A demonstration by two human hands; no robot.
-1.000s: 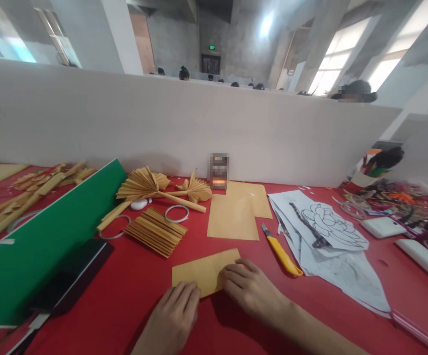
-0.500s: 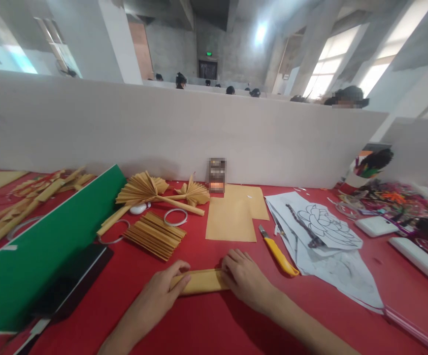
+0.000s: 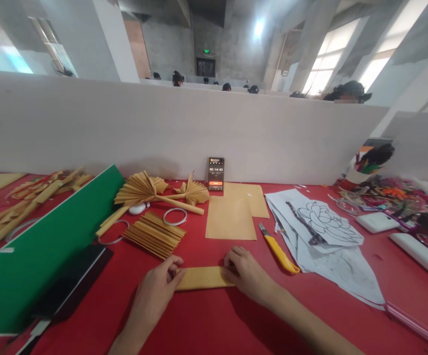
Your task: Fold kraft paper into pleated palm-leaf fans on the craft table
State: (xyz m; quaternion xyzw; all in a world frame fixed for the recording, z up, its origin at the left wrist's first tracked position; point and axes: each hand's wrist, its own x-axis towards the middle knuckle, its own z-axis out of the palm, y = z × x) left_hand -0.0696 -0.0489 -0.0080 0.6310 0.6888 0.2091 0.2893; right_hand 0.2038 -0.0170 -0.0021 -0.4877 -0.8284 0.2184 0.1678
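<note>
A folded strip of tan paper (image 3: 205, 278) lies crosswise on the red table in front of me. My left hand (image 3: 161, 278) pinches its left end between thumb and fingers. At the right end, the curled fingers of my right hand (image 3: 244, 270) grip the strip and cover its tip. Beyond my left hand rests a pleated piece of tan paper (image 3: 155, 234). Flat tan sheets (image 3: 230, 221) lie past the strip, and a yellow utility knife (image 3: 279, 254) is to the right of them.
Paper fans on rolled stems (image 3: 140, 190) and a wire coil (image 3: 175, 217) are at the back left. A green board (image 3: 62, 236) and a black device (image 3: 73, 281) stand left. A phone (image 3: 215, 173) leans on the white partition (image 3: 169, 128). Drawings (image 3: 328, 227) lie right.
The strip now looks flatter and straighter, with its top face smooth. My left hand has shifted slightly left and up; my right hand has moved a little to the right.
</note>
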